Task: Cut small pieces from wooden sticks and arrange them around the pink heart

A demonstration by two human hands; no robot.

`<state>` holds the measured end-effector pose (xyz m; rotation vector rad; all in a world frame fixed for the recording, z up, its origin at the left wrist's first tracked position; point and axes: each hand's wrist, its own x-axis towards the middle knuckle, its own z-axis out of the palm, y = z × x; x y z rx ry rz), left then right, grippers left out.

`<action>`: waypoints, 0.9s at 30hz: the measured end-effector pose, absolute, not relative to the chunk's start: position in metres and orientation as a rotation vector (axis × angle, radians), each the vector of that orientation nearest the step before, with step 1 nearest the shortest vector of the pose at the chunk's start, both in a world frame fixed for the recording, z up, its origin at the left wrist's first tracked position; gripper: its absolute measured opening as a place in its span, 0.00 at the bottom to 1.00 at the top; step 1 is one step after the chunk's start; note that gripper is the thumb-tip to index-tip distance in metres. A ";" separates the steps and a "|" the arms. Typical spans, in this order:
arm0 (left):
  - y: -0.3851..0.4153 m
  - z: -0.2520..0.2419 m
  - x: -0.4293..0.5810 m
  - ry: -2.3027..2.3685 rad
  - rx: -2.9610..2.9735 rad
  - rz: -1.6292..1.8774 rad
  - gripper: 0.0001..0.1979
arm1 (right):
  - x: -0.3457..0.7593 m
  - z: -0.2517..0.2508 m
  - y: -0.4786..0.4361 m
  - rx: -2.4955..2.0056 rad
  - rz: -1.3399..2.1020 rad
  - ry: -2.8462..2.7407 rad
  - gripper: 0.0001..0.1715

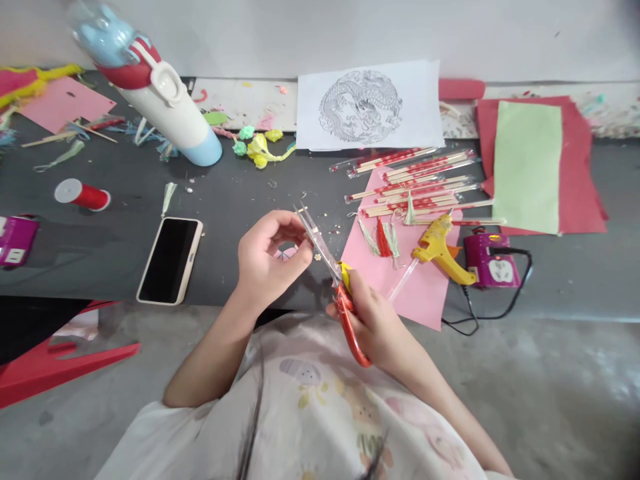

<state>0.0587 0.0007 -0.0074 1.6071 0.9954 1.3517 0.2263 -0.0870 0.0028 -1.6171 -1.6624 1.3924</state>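
Note:
My right hand [373,317] grips scissors [345,310] with orange-red and yellow handles. Their blades point up and to the left, close together, and reach the fingertips of my left hand [270,257]. The left hand's thumb and fingers curl round into a pinch beside the blades. A small pale bit shows by the blades; I cannot make out what the left fingers hold. Behind the left fingers, part of a small pinkish piece [286,254] shows on the dark table [240,193]. Tiny pale scraps [320,257] lie scattered near the blades.
Right of my hands lie pink paper [420,287], tassels [383,238], wrapped chopsticks [425,200] and a yellow glue gun [440,247] beside a purple power box [493,260] with a cord. Leftward are a phone [170,260], red thread spool [83,195] and tall bottle [170,100]. A dragon print [367,107] lies behind.

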 end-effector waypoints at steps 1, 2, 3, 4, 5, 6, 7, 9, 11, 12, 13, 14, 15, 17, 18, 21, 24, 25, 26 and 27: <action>0.001 -0.008 0.058 1.018 1.664 1.348 0.07 | 0.226 0.003 -0.087 -1.624 1.396 -1.657 0.10; 0.001 -0.009 0.057 1.037 1.727 1.338 0.06 | 0.226 0.002 -0.087 -1.628 1.398 -1.649 0.10; 0.001 -0.008 0.056 1.053 1.793 1.325 0.05 | 0.226 0.002 -0.087 -1.629 1.400 -1.639 0.10; 0.001 -0.007 0.055 1.066 1.857 1.314 0.05 | 0.226 0.002 -0.087 -1.627 1.406 -1.631 0.11; 0.001 -0.006 0.054 1.080 1.917 1.299 0.05 | 0.227 0.002 -0.086 -1.625 1.411 -1.623 0.11; 0.001 -0.004 0.053 1.097 1.976 1.286 0.05 | 0.227 0.001 -0.086 -1.624 1.419 -1.617 0.11; 0.001 -0.002 0.053 1.117 2.032 1.276 0.05 | 0.227 0.002 -0.086 -1.624 1.432 -1.610 0.11; 0.001 0.001 0.052 1.154 2.139 1.265 0.05 | 0.227 0.002 -0.086 -1.633 1.454 -1.602 0.12; 0.001 0.003 0.052 1.175 2.230 1.259 0.05 | 0.227 0.003 -0.085 -1.626 1.492 -1.589 0.13; 0.001 0.004 0.052 1.179 2.263 1.258 0.05 | 0.227 0.003 -0.086 -1.613 1.516 -1.580 0.13; 0.001 0.004 0.052 1.179 2.286 1.256 0.05 | 0.227 0.004 -0.086 -1.600 1.537 -1.570 0.14; 0.001 0.005 0.052 1.179 2.299 1.256 0.05 | 0.227 0.004 -0.086 -1.587 1.554 -1.563 0.14; 0.001 0.005 0.052 1.179 2.304 1.258 0.05 | 0.228 0.004 -0.086 -1.581 1.563 -1.561 0.15; 0.001 0.005 0.053 1.173 2.310 1.259 0.05 | 0.229 0.003 -0.087 -1.581 1.556 -1.577 0.16; 0.001 0.006 0.053 1.170 2.311 1.259 0.05 | 0.229 0.002 -0.087 -1.578 1.551 -1.586 0.16; 0.001 0.008 0.054 1.161 2.298 1.246 0.05 | 0.230 0.001 -0.089 -1.565 1.545 -1.607 0.15; 0.001 0.008 0.055 1.151 2.261 1.228 0.05 | 0.230 0.000 -0.090 -1.584 1.544 -1.618 0.16; 0.001 0.008 0.055 1.148 2.254 1.224 0.05 | 0.230 0.000 -0.090 -1.593 1.542 -1.618 0.17; 0.001 0.008 0.055 1.147 2.253 1.220 0.05 | 0.230 0.000 -0.090 -1.599 1.543 -1.617 0.17; 0.001 0.008 0.054 1.149 2.257 1.217 0.05 | 0.231 0.000 -0.090 -1.604 1.544 -1.617 0.17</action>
